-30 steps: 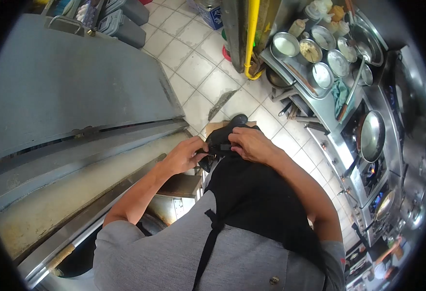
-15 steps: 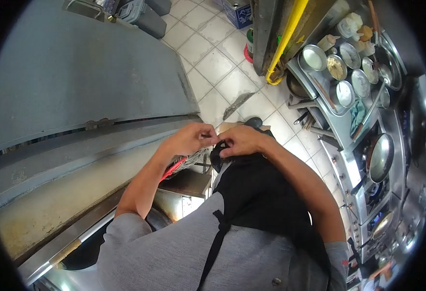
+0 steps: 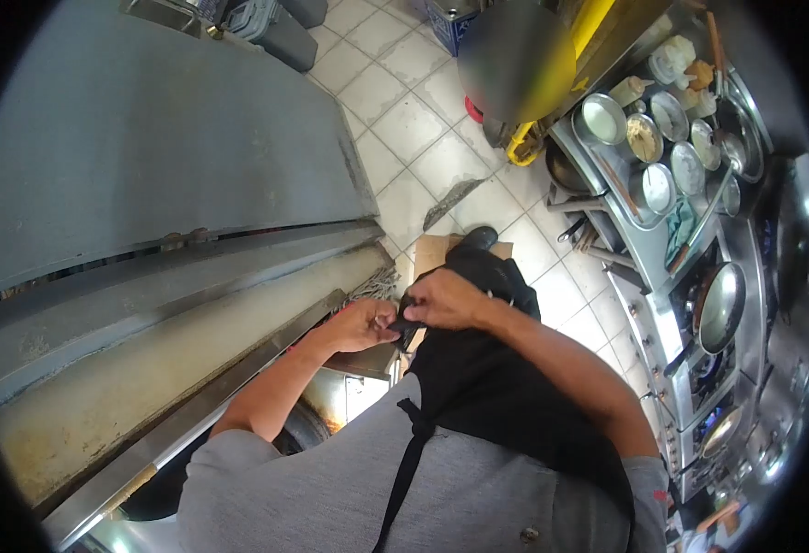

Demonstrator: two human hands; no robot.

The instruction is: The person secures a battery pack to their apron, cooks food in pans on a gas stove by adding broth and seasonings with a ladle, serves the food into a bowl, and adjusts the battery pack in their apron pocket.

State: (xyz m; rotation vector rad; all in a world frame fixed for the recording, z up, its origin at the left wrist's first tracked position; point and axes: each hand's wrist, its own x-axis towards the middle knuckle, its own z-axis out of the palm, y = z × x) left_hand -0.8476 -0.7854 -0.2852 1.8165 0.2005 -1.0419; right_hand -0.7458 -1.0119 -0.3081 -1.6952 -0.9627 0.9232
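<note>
I wear a black apron (image 3: 552,392) over a grey shirt (image 3: 330,465). Both hands are together low in front of my waist, just left of the apron. My left hand (image 3: 365,324) is closed, with its fingertips pinching a piece of black cloth (image 3: 407,330) that looks like an apron tie. Right beside it, my right hand (image 3: 446,300) bends its fingers around the same cloth. Where the cloth runs inside the fingers is hidden.
Left is a large grey metal panel (image 3: 155,129) above a ledge. A stove with a pan (image 3: 721,309) and several seasoning bowls (image 3: 644,138) stands to the right. Flattened cardboard (image 3: 430,253) lies on the tiled floor (image 3: 423,120). A blurred dark round shape (image 3: 515,69) shows ahead.
Both hands have come down closer to my body, still pinching black cloth. A dark round shape has appeared at the top, covering part of the yellow pole. More cardboard shows.
</note>
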